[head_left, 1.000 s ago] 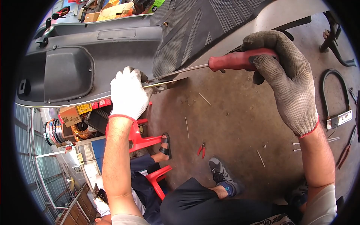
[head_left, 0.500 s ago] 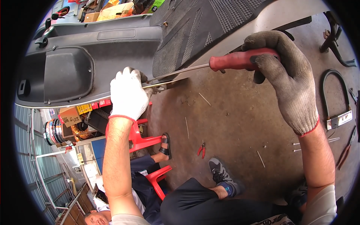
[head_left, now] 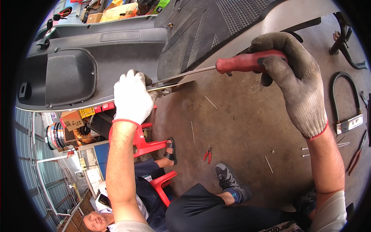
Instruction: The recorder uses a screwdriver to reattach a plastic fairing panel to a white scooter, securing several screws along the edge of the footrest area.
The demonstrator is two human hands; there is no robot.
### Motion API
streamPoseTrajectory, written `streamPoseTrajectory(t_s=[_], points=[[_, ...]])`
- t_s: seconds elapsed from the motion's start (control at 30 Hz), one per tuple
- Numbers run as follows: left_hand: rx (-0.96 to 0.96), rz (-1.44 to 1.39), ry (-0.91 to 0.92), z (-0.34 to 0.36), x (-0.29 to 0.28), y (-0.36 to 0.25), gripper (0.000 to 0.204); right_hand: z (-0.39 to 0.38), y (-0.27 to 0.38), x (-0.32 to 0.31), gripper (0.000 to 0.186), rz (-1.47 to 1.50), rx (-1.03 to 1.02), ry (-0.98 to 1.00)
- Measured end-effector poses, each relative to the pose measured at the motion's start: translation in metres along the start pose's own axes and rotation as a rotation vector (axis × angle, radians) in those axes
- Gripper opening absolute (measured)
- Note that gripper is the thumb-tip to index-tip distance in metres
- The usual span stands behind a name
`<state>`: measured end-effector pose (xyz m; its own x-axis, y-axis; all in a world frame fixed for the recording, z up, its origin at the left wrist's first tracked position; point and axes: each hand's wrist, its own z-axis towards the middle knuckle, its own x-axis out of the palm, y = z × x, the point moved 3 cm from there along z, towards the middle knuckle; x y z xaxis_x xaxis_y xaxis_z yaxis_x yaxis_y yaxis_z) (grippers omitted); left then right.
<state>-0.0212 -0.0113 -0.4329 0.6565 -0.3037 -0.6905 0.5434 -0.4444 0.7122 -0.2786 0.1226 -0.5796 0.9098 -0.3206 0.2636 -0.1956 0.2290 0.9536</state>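
the right hand (head_left: 295, 77), in a grey knit glove, has its grip clenched around the red handle of a long screwdriver (head_left: 247, 62), fingers wrapped fully over the handle's rear end. the steel shaft runs left and slightly down from the handle toward the lower edge of a dark grey scooter body panel (head_left: 96, 65). the left hand (head_left: 131, 96), in a white glove with a red cuff, is closed at that same edge, its grip pinching around the screwdriver's tip where it meets the panel beside a thin bright metal strip (head_left: 176, 86); the tip itself is hidden under the fingers. the ribbed black footboard (head_left: 208, 27) lies just above the shaft. small red pliers (head_left: 207, 154) lie on the concrete floor (head_left: 247, 127) below, well apart from both hands.
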Motion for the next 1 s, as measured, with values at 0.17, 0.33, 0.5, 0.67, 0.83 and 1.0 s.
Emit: streamPoseTrajectory(t_s=[0.17, 0.33, 0.5, 0.67, 0.83, 1.0], points=[[-0.008, 0.004, 0.003, 0.000, -0.002, 0.001, 0.024, 0.004, 0.001, -0.001, 0.031, -0.014, 0.003, 0.010], [-0.011, 0.011, 0.027, 0.001, -0.006, 0.001, 0.024, 0.011, 0.002, 0.000, 0.034, 0.002, 0.062, 0.017], [-0.006, -0.002, 0.045, 0.004, 0.000, 0.000, 0.024, 0.020, 0.003, -0.007, 0.041, -0.017, 0.293, 0.144], [-0.014, 0.025, 0.064, 0.005, -0.004, -0.001, 0.025, 0.018, -0.012, -0.006, 0.039, -0.142, -0.002, 0.019], [-0.022, 0.027, 0.098, 0.006, -0.007, -0.001, 0.029, 0.018, 0.001, -0.006, 0.035, -0.006, 0.277, 0.185], [-0.015, 0.045, 0.094, 0.008, -0.002, -0.002, 0.031, 0.014, 0.002, -0.003, 0.033, 0.014, 0.114, 0.087]])
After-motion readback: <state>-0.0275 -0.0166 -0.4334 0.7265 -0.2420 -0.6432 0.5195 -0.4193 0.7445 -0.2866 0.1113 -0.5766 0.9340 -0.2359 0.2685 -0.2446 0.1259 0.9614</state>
